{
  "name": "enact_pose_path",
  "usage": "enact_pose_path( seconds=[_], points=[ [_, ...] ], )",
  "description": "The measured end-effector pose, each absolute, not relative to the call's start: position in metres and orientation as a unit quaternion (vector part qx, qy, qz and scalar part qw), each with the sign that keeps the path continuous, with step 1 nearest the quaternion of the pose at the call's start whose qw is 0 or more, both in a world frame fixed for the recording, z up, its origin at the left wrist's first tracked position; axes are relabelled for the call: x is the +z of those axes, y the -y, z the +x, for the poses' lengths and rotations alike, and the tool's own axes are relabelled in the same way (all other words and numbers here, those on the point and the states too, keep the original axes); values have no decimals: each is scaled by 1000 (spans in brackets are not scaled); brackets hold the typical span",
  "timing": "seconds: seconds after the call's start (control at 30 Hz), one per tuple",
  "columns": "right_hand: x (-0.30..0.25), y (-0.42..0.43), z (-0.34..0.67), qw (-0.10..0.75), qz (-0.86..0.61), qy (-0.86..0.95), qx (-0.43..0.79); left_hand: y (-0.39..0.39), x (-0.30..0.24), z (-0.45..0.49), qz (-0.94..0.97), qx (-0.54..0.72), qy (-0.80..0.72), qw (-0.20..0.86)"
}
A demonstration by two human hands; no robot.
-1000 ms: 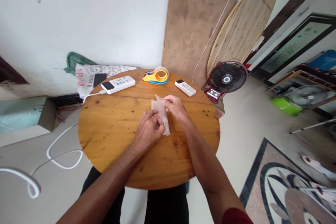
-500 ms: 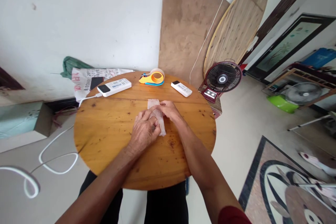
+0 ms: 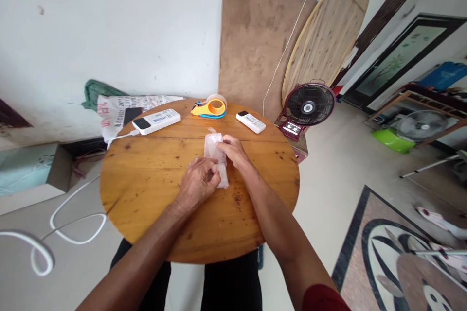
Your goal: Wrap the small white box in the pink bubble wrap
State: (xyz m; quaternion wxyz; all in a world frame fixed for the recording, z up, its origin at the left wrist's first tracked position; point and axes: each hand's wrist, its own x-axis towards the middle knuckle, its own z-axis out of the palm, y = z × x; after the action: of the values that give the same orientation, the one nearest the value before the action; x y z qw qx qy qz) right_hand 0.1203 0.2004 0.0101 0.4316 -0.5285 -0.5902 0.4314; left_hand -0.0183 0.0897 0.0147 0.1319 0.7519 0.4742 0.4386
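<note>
A narrow strip of whitish, see-through bubble wrap (image 3: 212, 148) lies folded on the round wooden table (image 3: 153, 204), its long side pointing away from me. At its far end a small clear piece (image 3: 212, 129), like tape, sticks out onto the wood. My right hand (image 3: 235, 151) pinches the wrap's right edge near the far end. On the left side, my left hand (image 3: 199, 180) has its fingers curled at the wrap, thumb and forefinger together over the middle. What lies inside the wrap, if anything, cannot be made out.
A yellow and blue tape dispenser (image 3: 209, 107) stands at the table's back. To its left is a white power bank (image 3: 156, 121) with a white cable (image 3: 122, 136); to its right, another white power bank (image 3: 251, 122). A dark red fan (image 3: 308, 106) stands beyond the table's right edge.
The wrap's far part has opened wider and lifted, and the clear piece now shows beyond it. My left hand has drawn slightly back toward me; my right stays near the far end.
</note>
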Motion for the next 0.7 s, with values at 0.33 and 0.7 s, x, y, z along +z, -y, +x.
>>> enact_pose_path(
  seconds=[0.33,0.7],
  points=[
    [26,-189,119,463,-416,553,554,-89,16,-20,724,419,-521,172],
    [64,-169,129,380,-391,602,584,-90,13,-18,729,410,-539,104]
  ],
)
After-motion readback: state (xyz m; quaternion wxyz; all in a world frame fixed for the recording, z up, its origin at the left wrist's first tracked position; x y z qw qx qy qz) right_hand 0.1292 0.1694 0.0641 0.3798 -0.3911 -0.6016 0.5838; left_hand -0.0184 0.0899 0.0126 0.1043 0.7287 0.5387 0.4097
